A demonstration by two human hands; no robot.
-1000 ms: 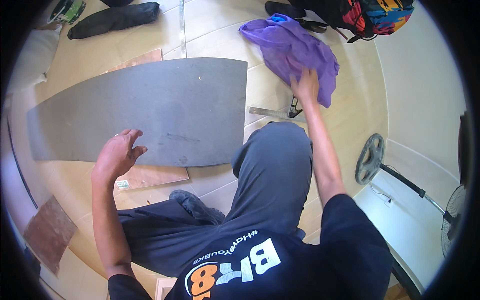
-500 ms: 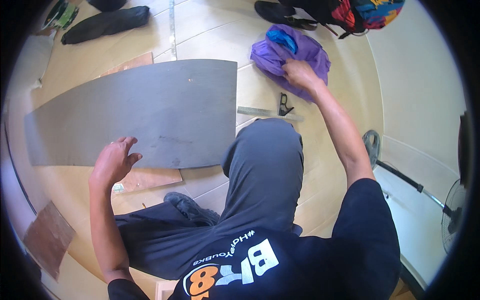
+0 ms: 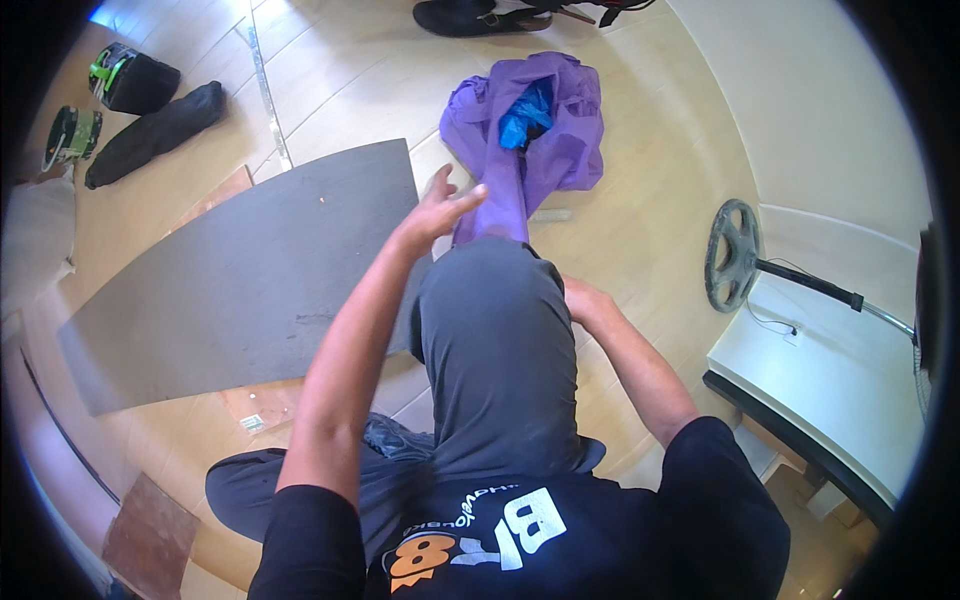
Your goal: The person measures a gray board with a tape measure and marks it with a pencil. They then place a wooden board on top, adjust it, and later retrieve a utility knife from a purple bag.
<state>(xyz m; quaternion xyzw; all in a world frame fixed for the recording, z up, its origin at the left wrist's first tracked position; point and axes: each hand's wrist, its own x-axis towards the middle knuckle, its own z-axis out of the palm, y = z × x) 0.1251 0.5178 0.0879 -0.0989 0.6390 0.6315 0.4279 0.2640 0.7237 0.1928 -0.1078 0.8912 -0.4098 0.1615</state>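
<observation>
Over the right edge of a large grey board (image 3: 240, 280), my left hand (image 3: 438, 212) is raised with its fingers apart, holding nothing. Just beyond it lies a crumpled purple cloth bag (image 3: 575, 150) with blue plastic (image 3: 527, 115) in its mouth. One length of the bag stretches toward me and disappears behind my raised knee. My right hand (image 3: 580, 298) is at the right side of that knee, which hides its fingers, so what it may hold does not show. A metal ruler (image 3: 552, 215) lies partly covered beside the bag.
Reddish-brown boards (image 3: 262, 405) stick out from under the grey one. A black long bag (image 3: 155, 135) and a black-and-green container (image 3: 135, 78) are far left. A black shoe (image 3: 480, 18) stands beyond the purple bag. A fan's round base (image 3: 733, 255) is by the right wall.
The purple bag has been drawn out toward my knee. My right hand has come back from it to beside the knee; my left hand has moved right and forward. The view has shifted.
</observation>
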